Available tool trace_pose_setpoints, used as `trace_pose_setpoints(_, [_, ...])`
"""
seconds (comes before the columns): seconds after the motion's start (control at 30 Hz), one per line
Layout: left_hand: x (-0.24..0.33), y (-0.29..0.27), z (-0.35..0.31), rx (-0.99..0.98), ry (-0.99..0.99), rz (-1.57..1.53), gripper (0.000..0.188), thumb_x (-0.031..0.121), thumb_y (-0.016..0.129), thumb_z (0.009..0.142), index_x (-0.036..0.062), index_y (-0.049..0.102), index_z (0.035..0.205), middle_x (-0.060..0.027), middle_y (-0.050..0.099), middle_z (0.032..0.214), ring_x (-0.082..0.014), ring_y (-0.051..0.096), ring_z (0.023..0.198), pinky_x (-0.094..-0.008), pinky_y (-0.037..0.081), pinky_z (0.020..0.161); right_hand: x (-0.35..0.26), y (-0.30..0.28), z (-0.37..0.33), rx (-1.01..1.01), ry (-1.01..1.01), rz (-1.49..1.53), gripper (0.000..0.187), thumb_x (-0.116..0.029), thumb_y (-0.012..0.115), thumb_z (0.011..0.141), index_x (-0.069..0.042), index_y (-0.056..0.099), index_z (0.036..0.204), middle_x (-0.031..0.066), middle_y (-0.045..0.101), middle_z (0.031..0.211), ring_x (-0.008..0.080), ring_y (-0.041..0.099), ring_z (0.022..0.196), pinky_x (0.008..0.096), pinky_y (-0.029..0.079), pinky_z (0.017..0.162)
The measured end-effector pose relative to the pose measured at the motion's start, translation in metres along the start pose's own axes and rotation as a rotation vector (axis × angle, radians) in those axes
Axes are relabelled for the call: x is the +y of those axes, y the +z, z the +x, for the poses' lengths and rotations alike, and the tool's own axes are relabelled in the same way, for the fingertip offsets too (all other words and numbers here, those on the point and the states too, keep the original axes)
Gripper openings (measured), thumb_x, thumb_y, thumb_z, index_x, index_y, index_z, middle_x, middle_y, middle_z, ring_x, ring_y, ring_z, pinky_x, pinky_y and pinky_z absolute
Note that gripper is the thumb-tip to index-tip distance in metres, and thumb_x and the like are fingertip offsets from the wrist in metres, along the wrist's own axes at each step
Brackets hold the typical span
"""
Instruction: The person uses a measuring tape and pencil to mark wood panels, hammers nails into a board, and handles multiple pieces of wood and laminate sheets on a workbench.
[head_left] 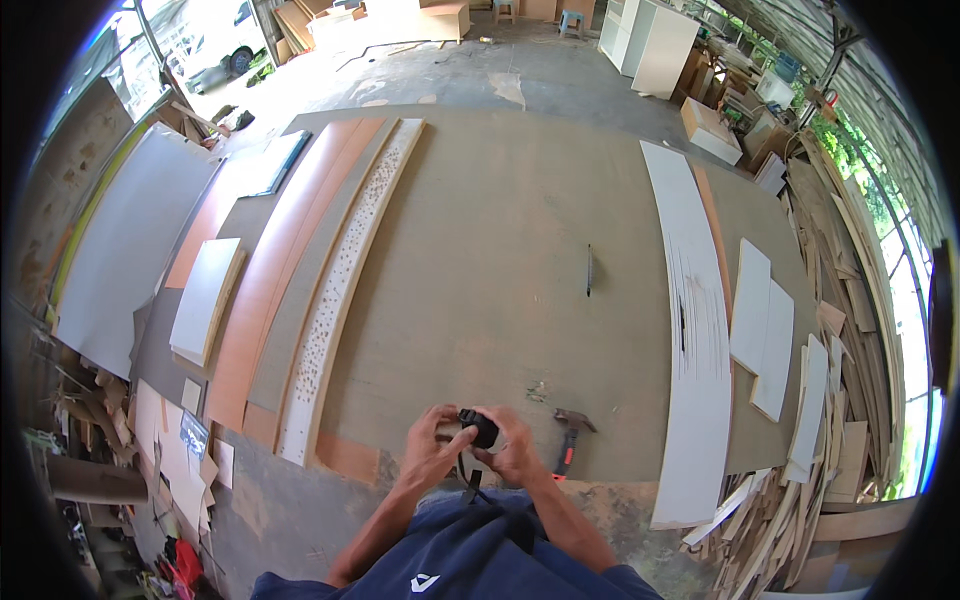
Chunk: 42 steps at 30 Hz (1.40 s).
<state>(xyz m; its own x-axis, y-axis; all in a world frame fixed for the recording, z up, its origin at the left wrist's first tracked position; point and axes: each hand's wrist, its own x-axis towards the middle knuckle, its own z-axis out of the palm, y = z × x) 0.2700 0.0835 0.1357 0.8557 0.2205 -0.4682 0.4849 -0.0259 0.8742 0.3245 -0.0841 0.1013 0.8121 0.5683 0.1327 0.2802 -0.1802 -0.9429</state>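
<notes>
Close in front of my body, both hands are raised around a small black object [482,428] with a dark strap or cord hanging below it. I cannot make out its exact kind. My left hand [432,440] grips it from the left, thumb against its front. Curled around its other side are the fingers of my right hand [513,446]. Just right of my right hand lies a claw hammer [570,442] with a dark head and a red and black handle, at the near edge of a large brown worktable [500,290].
Left on the table run a long white strip with brown spots [340,270], orange-brown panels [290,250] and a white board [207,300]. A long scratched white board [693,340] lies right, beside shorter white boards [762,320]. Scrap wood [770,530] heaps at right. A thin dark piece [590,270] lies mid-table.
</notes>
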Motion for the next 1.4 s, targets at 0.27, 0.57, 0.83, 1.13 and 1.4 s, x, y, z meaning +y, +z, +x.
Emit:
trace_pose_setpoints(0.27, [0.025, 0.098, 0.022, -0.068, 0.215, -0.171, 0.026, 0.015, 0.074, 0.086, -0.0011, 0.064, 0.103, -0.0024, 0.064, 0.087, -0.0084, 0.059, 0.080, -0.0245, 0.048, 0.069, 0.028, -0.082, -0.008, 0.218, -0.113, -0.127, 0.047, 0.001, 0.073, 0.061, -0.006, 0.048, 0.099, 0.0156, 0.056, 0.099, 0.0338, 0.059, 0.089, 0.0387, 0.049, 0.079])
trace_pose_setpoints(0.57, [0.012, 0.082, 0.104, -0.135, 0.235, -0.110, 0.016, 0.013, 0.075, 0.085, 0.0041, 0.063, 0.092, 0.0034, 0.060, 0.076, -0.0052, 0.053, 0.071, -0.0218, 0.043, 0.063, 0.056, -0.149, -0.007, 0.076, 0.223, -0.346, 0.043, -0.027, 0.071, 0.079, -0.010, 0.055, 0.115, 0.0165, 0.064, 0.098, 0.0375, 0.061, 0.096, 0.0449, 0.051, 0.080])
trace_pose_setpoints(0.83, [-0.004, -0.095, 0.259, 0.286, 0.350, -0.267, 0.015, 0.017, 0.072, 0.087, 0.0039, 0.068, 0.093, 0.0012, 0.061, 0.076, -0.0066, 0.052, 0.068, -0.0229, 0.043, 0.063, 0.159, -0.292, -0.015, 0.181, 0.233, -0.886, 0.017, -0.014, 0.061, 0.086, -0.007, 0.063, 0.101, 0.0132, 0.062, 0.096, 0.0327, 0.056, 0.097, 0.0438, 0.043, 0.089])
trace_pose_setpoints(1.13, [-0.014, -0.201, 0.230, 0.934, 0.046, 0.633, 0.086, 0.046, 0.086, 0.063, 0.0021, 0.052, 0.129, -0.0199, 0.054, 0.128, -0.0319, 0.048, 0.121, -0.0450, 0.038, 0.104, 0.182, -0.359, 0.022, 0.151, 0.311, -0.947, 0.012, -0.007, 0.059, 0.083, -0.006, 0.064, 0.094, 0.0133, 0.061, 0.094, 0.0327, 0.056, 0.094, 0.0428, 0.042, 0.087])
trace_pose_setpoints(1.4, [-0.066, -0.250, 0.120, 0.685, -0.396, 0.912, 0.134, 0.046, 0.091, 0.043, 0.0035, 0.023, 0.150, -0.0237, 0.038, 0.143, -0.0399, 0.031, 0.137, -0.0519, 0.025, 0.113, 0.206, -0.361, 0.092, 0.160, 0.170, -0.951, 0.012, -0.007, 0.060, 0.082, -0.004, 0.064, 0.094, 0.0140, 0.061, 0.093, 0.0335, 0.056, 0.092, 0.0426, 0.043, 0.086])
